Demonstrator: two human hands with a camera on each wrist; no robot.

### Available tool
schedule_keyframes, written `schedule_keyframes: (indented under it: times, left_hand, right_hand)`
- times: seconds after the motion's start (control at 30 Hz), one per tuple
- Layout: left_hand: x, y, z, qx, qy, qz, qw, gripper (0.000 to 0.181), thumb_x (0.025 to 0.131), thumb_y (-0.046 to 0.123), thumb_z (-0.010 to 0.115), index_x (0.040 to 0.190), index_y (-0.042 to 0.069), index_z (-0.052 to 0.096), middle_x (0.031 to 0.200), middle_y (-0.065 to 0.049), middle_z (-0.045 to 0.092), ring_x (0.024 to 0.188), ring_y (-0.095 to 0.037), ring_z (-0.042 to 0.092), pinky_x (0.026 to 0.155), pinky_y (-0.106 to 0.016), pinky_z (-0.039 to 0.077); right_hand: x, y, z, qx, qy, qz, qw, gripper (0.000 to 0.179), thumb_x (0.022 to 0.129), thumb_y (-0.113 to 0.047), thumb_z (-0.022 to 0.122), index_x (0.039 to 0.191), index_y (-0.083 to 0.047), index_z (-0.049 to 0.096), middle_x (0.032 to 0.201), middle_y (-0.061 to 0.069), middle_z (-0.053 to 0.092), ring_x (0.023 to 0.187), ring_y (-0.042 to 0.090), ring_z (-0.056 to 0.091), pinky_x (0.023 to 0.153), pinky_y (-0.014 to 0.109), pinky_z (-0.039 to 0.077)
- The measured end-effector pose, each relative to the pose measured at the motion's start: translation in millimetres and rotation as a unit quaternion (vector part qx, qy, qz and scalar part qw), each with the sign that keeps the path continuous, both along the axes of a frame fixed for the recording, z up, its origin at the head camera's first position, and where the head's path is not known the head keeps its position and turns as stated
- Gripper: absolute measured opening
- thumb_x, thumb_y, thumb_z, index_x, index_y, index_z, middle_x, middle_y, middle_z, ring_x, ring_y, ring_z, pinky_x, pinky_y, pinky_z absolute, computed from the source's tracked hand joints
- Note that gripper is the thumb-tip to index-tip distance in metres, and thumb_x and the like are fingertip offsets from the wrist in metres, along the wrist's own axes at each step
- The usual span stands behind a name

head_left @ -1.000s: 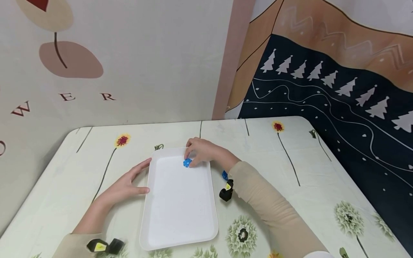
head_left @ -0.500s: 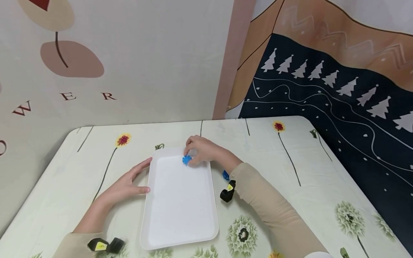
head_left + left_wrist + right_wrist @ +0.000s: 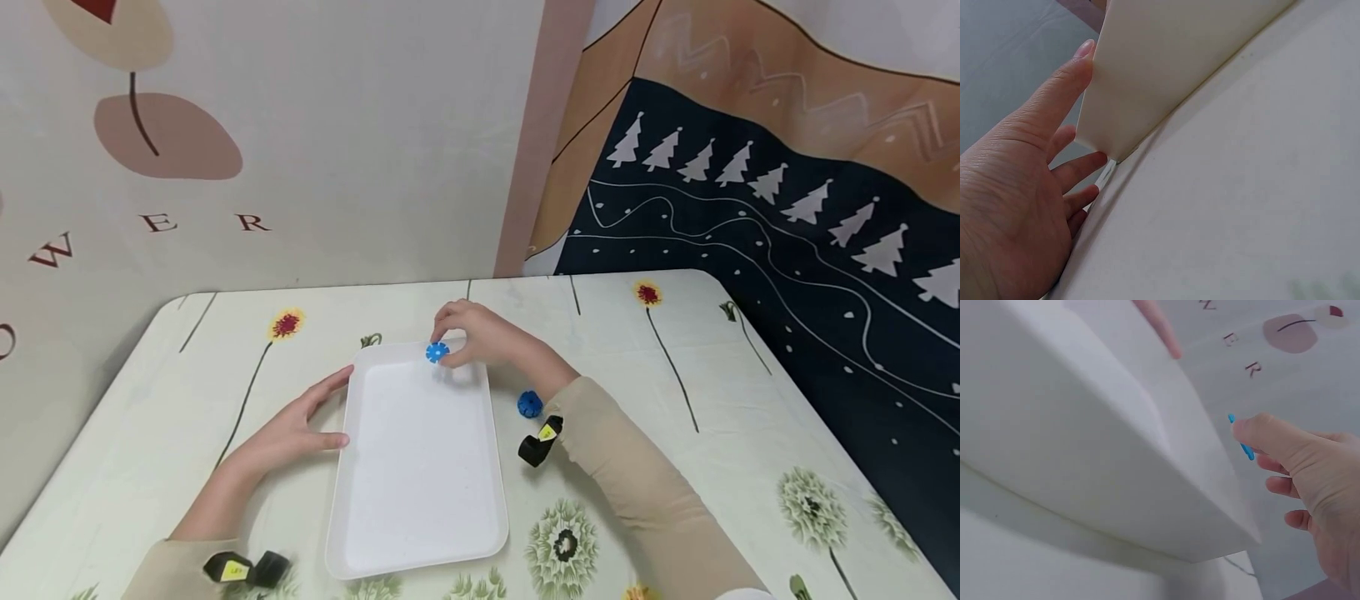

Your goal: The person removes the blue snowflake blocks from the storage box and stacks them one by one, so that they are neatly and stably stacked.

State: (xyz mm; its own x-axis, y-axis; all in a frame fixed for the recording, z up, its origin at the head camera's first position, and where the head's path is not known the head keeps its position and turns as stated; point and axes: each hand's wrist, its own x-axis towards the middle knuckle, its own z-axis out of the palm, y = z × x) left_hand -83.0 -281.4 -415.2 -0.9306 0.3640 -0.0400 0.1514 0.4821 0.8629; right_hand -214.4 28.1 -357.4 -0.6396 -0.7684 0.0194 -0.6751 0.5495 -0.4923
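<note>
Between thumb and fingertips, my right hand (image 3: 482, 335) pinches a light blue snowflake-shaped disc (image 3: 437, 352) over the far end of a white tray (image 3: 420, 483). The right wrist view shows the disc (image 3: 1242, 437) edge-on, held above the tray wall (image 3: 1166, 481). My left hand (image 3: 288, 431) lies along the tray's left rim, thumb and fingers spread; in the left wrist view, the left hand (image 3: 1029, 169) has its thumb and some fingertips touching the tray's outer side (image 3: 1147, 69). A darker blue notched ball-like piece (image 3: 529, 404) rests on the tablecloth right of the tray.
A flower-printed cloth (image 3: 637, 500) covers the table. Behind it stands a pale wall (image 3: 360, 150), with a dark tree-patterned wall covering (image 3: 675, 217) on the right. Black straps sit at both wrists, the right strap (image 3: 540, 442) near the darker blue piece.
The right hand has lifted the blue disc from inside the tray up towards its far edge. More of the darker blue piece now shows. The left hand has stayed in place.
</note>
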Motion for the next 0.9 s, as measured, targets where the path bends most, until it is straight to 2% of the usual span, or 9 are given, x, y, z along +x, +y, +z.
schedule_keyframes:
  times: [0.13,0.4,0.73,0.9]
  left_hand:
    - [-0.4,0.9,-0.3,-0.001,0.002,-0.003,1.0,0.095,0.076,0.02,0.082,0.152,0.016,0.026,0.152,-0.02,0.027,0.14,-0.043,0.014,0.103,-0.068,0.015]
    - [-0.3,1.0,-0.5,0.002,-0.002,-0.001,1.0,0.096,0.075,0.02,0.082,0.153,0.017,0.026,0.152,-0.019,0.027,0.14,-0.042,0.014,0.103,-0.068,0.015]
    - [0.8,1.5,-0.1,0.004,0.006,-0.003,1.0,0.094,0.076,0.018,0.082,0.152,0.016,0.026,0.152,-0.02,0.028,0.139,-0.043,0.015,0.102,-0.068,0.016]
    - [0.9,0.3,-0.2,0.004,0.005,-0.003,1.0,0.094,0.076,0.018,0.082,0.152,0.017,0.026,0.152,-0.02,0.028,0.139,-0.042,0.015,0.103,-0.068,0.015]
  right_hand:
    - [3.9,7,8.5,-0.023,-0.001,0.003,0.9997,0.029,0.081,-0.025,0.078,0.107,-0.014,0.071,0.114,-0.003,0.061,0.112,0.014,0.048,0.095,0.029,0.042]
    - [15.2,26,18.1,-0.074,-0.003,0.004,0.9972,0.029,0.08,-0.021,0.077,0.107,-0.009,0.071,0.102,-0.002,0.065,0.105,0.023,0.053,0.089,0.04,0.047]
    - [30.3,49,19.2,-0.113,0.039,0.01,0.9927,0.027,0.079,-0.019,0.079,0.103,-0.01,0.073,0.097,-0.004,0.067,0.099,0.023,0.054,0.085,0.03,0.043]
    - [39.0,58,15.1,-0.13,0.058,0.011,0.9898,0.027,0.077,-0.018,0.08,0.102,-0.01,0.073,0.096,-0.005,0.068,0.096,0.015,0.053,0.084,0.031,0.044]
